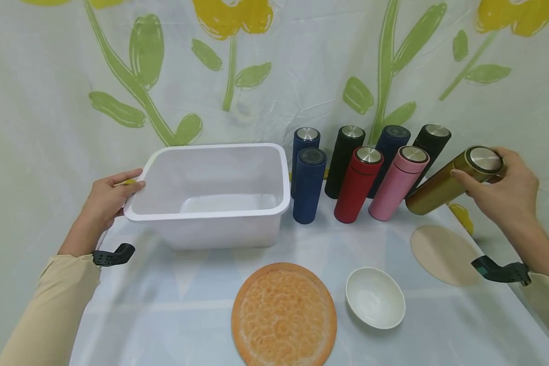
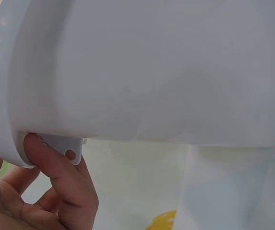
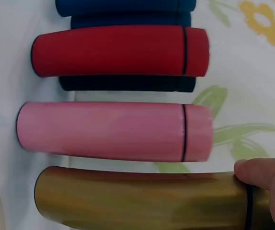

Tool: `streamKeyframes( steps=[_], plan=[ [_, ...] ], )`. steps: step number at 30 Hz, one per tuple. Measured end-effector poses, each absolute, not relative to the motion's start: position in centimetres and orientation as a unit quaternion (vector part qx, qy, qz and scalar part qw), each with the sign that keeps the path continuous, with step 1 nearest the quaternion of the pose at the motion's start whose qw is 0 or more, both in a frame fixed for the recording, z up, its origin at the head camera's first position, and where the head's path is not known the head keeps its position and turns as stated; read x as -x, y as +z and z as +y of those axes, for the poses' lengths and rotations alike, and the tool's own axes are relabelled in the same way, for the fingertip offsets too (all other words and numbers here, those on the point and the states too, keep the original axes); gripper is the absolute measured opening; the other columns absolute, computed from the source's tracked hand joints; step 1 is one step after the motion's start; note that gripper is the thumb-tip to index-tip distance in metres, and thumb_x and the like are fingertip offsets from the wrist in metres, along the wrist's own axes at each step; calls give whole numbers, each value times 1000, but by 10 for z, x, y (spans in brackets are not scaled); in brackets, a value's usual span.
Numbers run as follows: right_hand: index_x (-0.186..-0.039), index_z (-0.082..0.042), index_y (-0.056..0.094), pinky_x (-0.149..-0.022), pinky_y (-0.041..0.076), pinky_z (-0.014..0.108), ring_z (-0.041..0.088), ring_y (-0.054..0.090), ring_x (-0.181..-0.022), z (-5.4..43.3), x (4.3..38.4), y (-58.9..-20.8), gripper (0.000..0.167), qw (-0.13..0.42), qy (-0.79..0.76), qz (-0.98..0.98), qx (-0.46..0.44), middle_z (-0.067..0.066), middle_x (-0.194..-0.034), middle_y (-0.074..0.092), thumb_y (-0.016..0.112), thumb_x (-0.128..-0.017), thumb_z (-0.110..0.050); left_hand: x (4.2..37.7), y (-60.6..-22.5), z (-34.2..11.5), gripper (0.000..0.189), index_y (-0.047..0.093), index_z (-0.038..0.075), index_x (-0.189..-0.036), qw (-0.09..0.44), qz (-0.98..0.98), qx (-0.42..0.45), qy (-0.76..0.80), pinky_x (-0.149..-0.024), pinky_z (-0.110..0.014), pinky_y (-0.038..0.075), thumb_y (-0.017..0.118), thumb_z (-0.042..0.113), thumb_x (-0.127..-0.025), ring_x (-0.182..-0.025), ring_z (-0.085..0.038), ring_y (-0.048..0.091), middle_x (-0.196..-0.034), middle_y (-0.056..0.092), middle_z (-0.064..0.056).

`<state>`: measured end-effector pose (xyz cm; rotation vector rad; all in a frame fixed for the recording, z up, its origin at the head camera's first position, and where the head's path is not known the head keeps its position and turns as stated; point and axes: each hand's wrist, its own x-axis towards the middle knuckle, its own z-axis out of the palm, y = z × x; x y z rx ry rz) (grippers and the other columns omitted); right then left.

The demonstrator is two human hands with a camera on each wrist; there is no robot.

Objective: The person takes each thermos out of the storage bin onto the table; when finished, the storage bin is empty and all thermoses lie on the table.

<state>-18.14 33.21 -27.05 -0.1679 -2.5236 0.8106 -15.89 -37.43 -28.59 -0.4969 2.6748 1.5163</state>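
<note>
My left hand (image 1: 102,198) grips the left end of a white plastic bin (image 1: 224,231) by its rim. In the left wrist view, the thumb (image 2: 55,160) presses under the rim beside a small tab with a hole. With my right hand (image 1: 512,190) I hold a gold thermos bottle (image 1: 446,183) near its silver-topped lid, at the right end of the bottle group. It leans, its base to the left and its lid to the right. Just left of it stand a pink thermos (image 1: 397,185) and a red thermos (image 1: 358,188), both upright.
A blue thermos (image 1: 309,188) stands close to the bin's right side, with several dark bottles in the back row. Nearer me lie a round bread-patterned mat (image 1: 283,315), a white bowl (image 1: 376,300) and a beige disc (image 1: 444,254). A flowered curtain (image 1: 274,76) hangs behind the table.
</note>
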Motion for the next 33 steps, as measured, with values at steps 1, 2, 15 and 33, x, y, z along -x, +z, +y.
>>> streamKeyframes(
  steps=[1, 2, 15, 33],
  plan=[
    [-143, 3, 46, -65, 31, 16, -4, 36, -76, 332, 184, -272, 73, 237, 296, -923, 60, 11, -113, 51, 76, -87, -33, 159, -286, -374, 64, 34, 12, -155, 14, 858, 161, 488, -68, -28, 57, 56, 38, -102, -72, 1, 61, -151, 36, -29],
    [-143, 3, 46, -64, 31, 16, -5, 36, -75, 332, 186, -274, 73, 235, 297, -924, 57, 12, -112, 52, 76, -87, -33, 158, -286, -374, 63, 35, 12, -155, 15, 857, 162, 489, -68, -28, 57, 56, 38, -102, -72, 2, 61, -151, 36, -29],
    [-149, 9, 30, -91, 38, 57, 55, 42, -121, 335, 216, -302, 83, 166, 291, -941, 54, 39, -140, 43, 68, -93, -39, 156, -286, -374, 64, 34, 12, -156, 14, 860, 166, 483, -67, -28, 57, 55, 39, -102, -70, 1, 61, -152, 34, -31],
    [-156, 4, 17, -106, 25, 68, 58, 28, -134, 339, 238, -307, 93, 130, 314, -938, 66, 37, -150, 31, 61, -95, -50, 154, -281, -376, 65, 33, 12, -156, 7, 864, 159, 477, -66, -25, 56, 51, 43, -103, -85, -9, 65, -150, 37, -29]
  ],
)
